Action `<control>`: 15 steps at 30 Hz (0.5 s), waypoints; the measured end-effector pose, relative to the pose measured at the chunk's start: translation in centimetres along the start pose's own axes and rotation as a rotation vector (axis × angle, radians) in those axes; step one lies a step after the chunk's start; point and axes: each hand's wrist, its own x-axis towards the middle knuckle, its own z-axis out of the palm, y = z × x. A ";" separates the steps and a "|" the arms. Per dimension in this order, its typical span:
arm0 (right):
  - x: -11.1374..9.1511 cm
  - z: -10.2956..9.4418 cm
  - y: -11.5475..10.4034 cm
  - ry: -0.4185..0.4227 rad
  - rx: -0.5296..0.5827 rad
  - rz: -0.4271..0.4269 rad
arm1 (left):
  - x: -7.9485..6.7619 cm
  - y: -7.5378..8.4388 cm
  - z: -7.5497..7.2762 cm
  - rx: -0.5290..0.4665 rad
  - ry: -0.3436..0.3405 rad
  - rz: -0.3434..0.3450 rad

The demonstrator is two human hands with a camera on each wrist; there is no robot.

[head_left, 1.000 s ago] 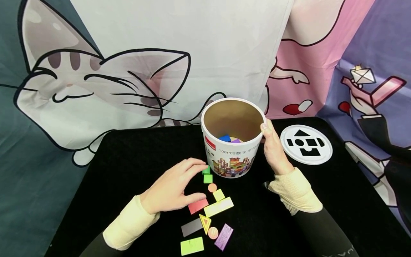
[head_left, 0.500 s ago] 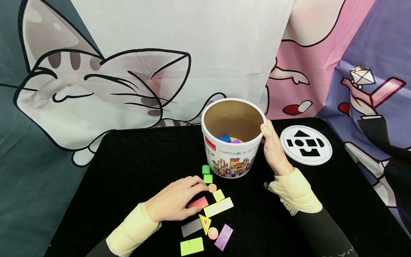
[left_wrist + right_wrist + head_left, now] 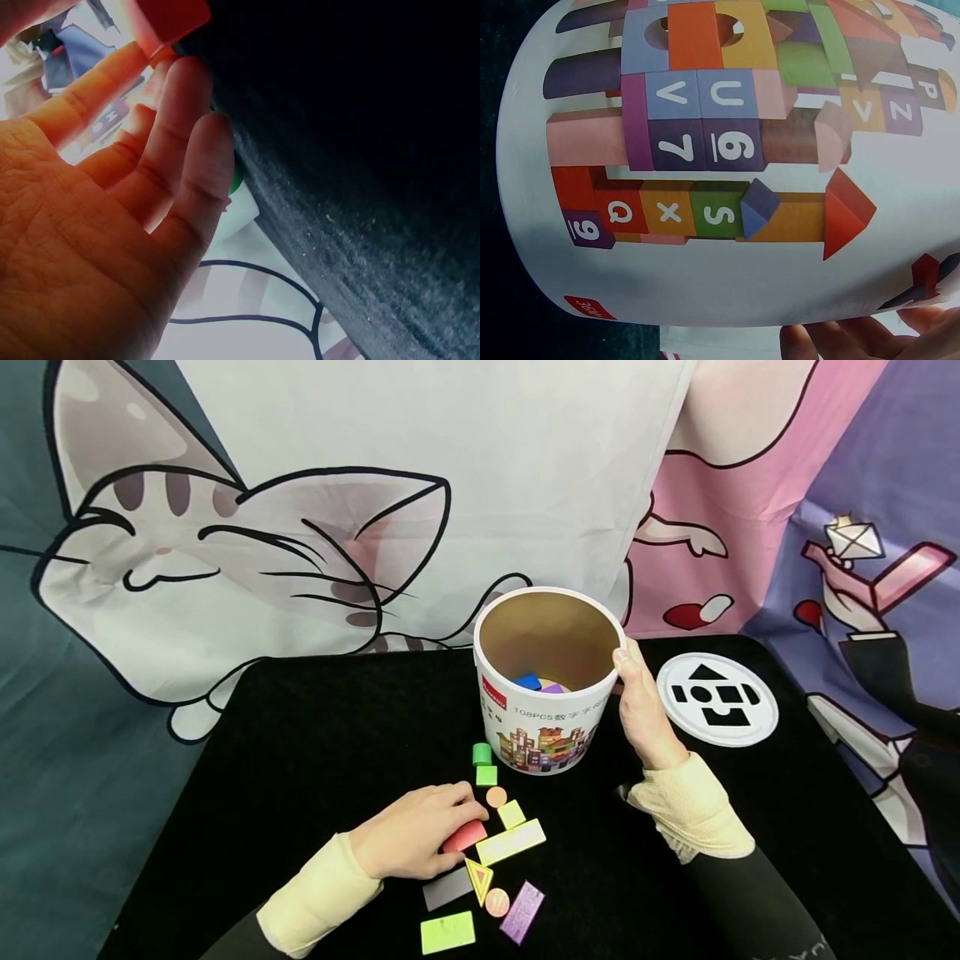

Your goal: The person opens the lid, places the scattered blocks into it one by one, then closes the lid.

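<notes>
My left hand point(image 3: 420, 831) is low over the cloth, pinching a red block point(image 3: 464, 836) between thumb and fingers. The same red block point(image 3: 171, 21) shows at the top of the left wrist view, against the fingertips. My right hand point(image 3: 647, 714) grips the rim of a white toy bucket point(image 3: 543, 727), thumb on the lip; its other fingers point(image 3: 855, 337) show at the bucket's side in the right wrist view. The bucket stands upright and holds a blue block point(image 3: 528, 682) and a purple block point(image 3: 555, 688) at the bottom.
Around the left hand lie a green cylinder point(image 3: 482, 754), a green cube point(image 3: 487, 776), a long yellow block point(image 3: 511, 842), a yellow triangle point(image 3: 479, 882), a grey block point(image 3: 447, 888), a purple block point(image 3: 522, 912) and a light-green block point(image 3: 447, 932). A white lid point(image 3: 717, 737) lies right of the bucket.
My left hand has come down and toward me from near the green cylinder, and now closes on the red block. My right hand and the bucket stay in place.
</notes>
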 end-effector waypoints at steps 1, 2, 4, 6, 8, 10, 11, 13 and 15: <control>0.0 0.0 0.0 0.002 0.000 0.004 | 0.1 0.0 0.0 0.001 -0.009 -0.004; -0.1 0.0 0.0 0.005 0.000 0.009 | 0.1 0.0 0.1 0.003 -0.017 -0.007; -0.1 -0.1 -0.1 0.008 0.000 0.010 | 0.2 0.0 0.2 0.003 -0.029 -0.016; -0.1 -0.1 -0.1 0.008 0.001 0.005 | 0.2 0.0 0.3 0.010 -0.031 -0.022; -0.1 -0.1 0.0 0.004 0.006 -0.003 | 0.3 0.0 0.5 0.021 -0.026 -0.024; 0.0 0.0 0.0 -0.001 0.012 -0.013 | 0.3 -0.1 0.7 0.032 -0.017 -0.028; 0.1 0.0 0.0 -0.004 0.014 -0.018 | 0.4 -0.1 0.8 0.037 -0.013 -0.031; 0.1 0.0 0.1 -0.007 0.018 -0.026 | 0.4 -0.1 1.0 0.037 -0.011 -0.040; 0.1 0.1 0.1 -0.006 0.016 -0.029 | 0.5 -0.1 1.1 0.031 -0.014 -0.053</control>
